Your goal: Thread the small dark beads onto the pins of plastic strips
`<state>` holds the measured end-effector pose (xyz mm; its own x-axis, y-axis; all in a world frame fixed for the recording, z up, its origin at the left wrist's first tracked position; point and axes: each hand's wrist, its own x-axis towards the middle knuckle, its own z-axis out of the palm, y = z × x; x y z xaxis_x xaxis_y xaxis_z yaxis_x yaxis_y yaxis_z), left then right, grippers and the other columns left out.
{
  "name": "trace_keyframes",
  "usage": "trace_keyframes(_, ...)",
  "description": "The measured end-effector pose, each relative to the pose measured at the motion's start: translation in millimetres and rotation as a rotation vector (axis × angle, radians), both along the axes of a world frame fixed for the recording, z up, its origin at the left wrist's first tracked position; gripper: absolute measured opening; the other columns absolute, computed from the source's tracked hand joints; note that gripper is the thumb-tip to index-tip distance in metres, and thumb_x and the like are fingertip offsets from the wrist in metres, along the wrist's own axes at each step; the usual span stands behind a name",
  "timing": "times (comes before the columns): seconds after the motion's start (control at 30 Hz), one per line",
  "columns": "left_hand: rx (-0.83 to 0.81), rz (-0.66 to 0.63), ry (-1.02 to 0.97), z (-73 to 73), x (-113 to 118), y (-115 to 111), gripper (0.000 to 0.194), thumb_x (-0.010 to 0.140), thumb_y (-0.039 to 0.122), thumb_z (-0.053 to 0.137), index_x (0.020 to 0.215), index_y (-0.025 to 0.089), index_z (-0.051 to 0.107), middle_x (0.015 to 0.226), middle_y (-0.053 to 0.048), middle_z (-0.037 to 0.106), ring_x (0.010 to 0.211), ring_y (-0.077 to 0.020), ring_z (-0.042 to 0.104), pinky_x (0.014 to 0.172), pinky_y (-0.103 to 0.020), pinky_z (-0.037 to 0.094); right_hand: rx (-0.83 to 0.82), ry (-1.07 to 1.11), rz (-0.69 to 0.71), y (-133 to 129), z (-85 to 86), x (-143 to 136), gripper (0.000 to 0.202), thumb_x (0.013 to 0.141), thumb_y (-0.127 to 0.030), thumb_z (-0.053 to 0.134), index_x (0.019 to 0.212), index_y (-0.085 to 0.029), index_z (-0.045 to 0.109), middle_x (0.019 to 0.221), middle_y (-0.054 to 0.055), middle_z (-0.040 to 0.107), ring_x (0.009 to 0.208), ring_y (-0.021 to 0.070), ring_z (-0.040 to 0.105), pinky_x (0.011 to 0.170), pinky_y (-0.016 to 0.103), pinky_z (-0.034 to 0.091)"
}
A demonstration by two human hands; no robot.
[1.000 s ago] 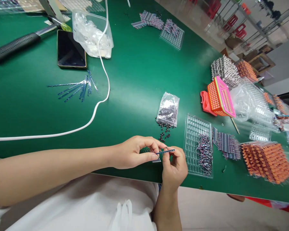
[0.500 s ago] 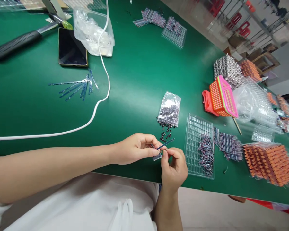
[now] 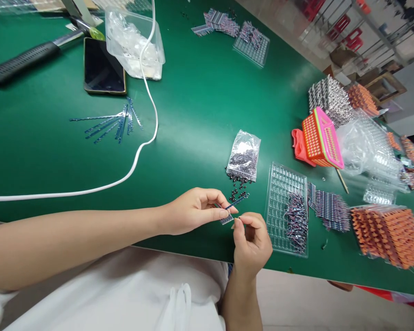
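Strip point(image 3: 240, 199), blue and thin, is gripped between thumb and fingers of our left hand point(image 3: 189, 214), together with a small sheet point(image 3: 227, 219). One second ago it was almost level and reached over our right hand point(image 3: 252, 246); now it slants more, its free end apart from that hand. Our right thumb and forefinger are closed together, near the left fingertips; we cannot tell if some tiny piece is between them. Farther out we have loose beads point(image 3: 242, 180), a bag point(image 3: 244, 154) and, to the right, a tray point(image 3: 275, 209).
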<state>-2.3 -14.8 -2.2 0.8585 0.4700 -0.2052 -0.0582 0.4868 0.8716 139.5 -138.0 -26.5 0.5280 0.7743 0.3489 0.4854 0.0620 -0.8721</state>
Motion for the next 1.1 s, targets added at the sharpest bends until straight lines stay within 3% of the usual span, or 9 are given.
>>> trace_keyframes(0.2, 0.011, 0.006, 0.02, -3.0, 0.1, -8.2, 0.012, 0.087, 0.025, 0.067, 0.093, 0.015, 0.069, 0.092, -0.004, 0.075, 0.086, -0.0157, 0.068, 0.084, -0.03, 0.054, 0.006, -0.097, -0.027, 2.2, -2.3, -3.2, 0.01, 0.085, -0.012, 0.065, 0.088, -0.021, 0.063, 0.082, 0.0, 0.061, 0.074, 0.0133, 0.061, 0.06, 0.025, 0.05)
trace_keyframes(0.37, 0.394, 0.017, 0.072, 1.0, -5.8, -7.6, 0.011, 0.092, 0.024, 0.061, 0.095, 0.018, 0.069, 0.107, -0.005, 0.076, 0.101, -0.0182, 0.069, 0.091, -0.03, 0.052, -0.015, -0.223, -0.053, 5.0, -2.8, -3.3, 0.01, 0.084, -0.012, 0.065, 0.088, -0.021, 0.062, 0.081, 0.0, 0.061, 0.071, 0.012, 0.058, 0.058, 0.024, 0.049)
trace_keyframes(0.47, 0.5, 0.003, 0.05, 3.8, -7.7, -4.7, 0.011, 0.093, 0.022, 0.059, 0.095, 0.017, 0.069, 0.107, -0.005, 0.077, 0.101, -0.018, 0.07, 0.09, -0.029, 0.052, -0.018, -0.25, -0.045, 5.2, -2.4, -2.7, 0.009, 0.084, -0.012, 0.064, 0.088, -0.021, 0.061, 0.081, 0.0, 0.061, 0.07, 0.0116, 0.058, 0.057, 0.024, 0.048)
trace_keyframes(0.6, 0.358, -0.035, 0.097, 3.3, -5.9, -2.9, 0.017, 0.093, 0.029, 0.06, 0.097, 0.015, 0.068, 0.103, -0.008, 0.076, 0.096, -0.0201, 0.071, 0.085, -0.032, 0.054, -0.012, -0.127, -0.026, 2.7, -1.1, -2.3, 0.007, 0.086, -0.015, 0.063, 0.085, -0.02, 0.059, 0.078, 0.0, 0.058, 0.07, 0.0124, 0.057, 0.056, 0.024, 0.048)
trace_keyframes(0.73, 0.15, 0.052, 0.089, 0.8, -1.4, -4.9, 0.017, 0.088, 0.032, 0.067, 0.092, 0.015, 0.069, 0.098, -0.007, 0.076, 0.096, -0.0202, 0.07, 0.088, -0.033, 0.054, -0.015, 0.07, 0.03, -0.1, 0.5, -0.6, 0.006, 0.088, -0.016, 0.061, 0.084, -0.02, 0.058, 0.078, 0.0, 0.055, 0.066, 0.012, 0.055, 0.052, 0.024, 0.045)
trace_keyframes(1.1, 0.113, 0.062, 0.123, 2.1, 1.4, -4.5, 0.014, 0.084, 0.029, 0.069, 0.086, 0.015, 0.071, 0.087, -0.005, 0.075, 0.086, -0.0181, 0.068, 0.082, -0.03, 0.053, -0.008, 0.207, 0.097, -1.2, -1.1, 2.3, 0.005, 0.088, -0.019, 0.063, 0.086, -0.02, 0.059, 0.076, -0.001, 0.053, 0.067, 0.013, 0.055, 0.053, 0.025, 0.043)
